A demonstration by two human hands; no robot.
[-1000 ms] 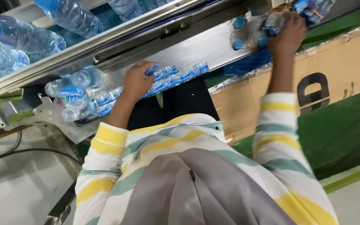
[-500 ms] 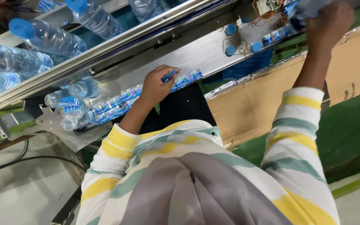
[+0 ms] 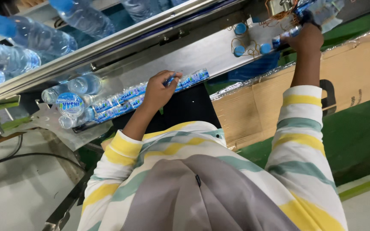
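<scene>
Head view: left hand [image 3: 158,90] fingers pinch a strip of blue bottle labels [image 3: 150,95] lying on the steel ledge [image 3: 210,53] beside small bottles [image 3: 71,102], right hand [image 3: 307,38] closed on labels [image 3: 285,35] far right

top bottles [image 3: 82,17]: cut by edge | right hand [image 3: 307,38]: fingers hidden

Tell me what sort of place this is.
Most likely a water bottling plant's packing line. Clear plastic bottles with blue caps ride along a steel conveyor rail, the left hand rests on a strip of blue labels on the steel bench, and flattened cardboard boxes lie beside it.
</scene>
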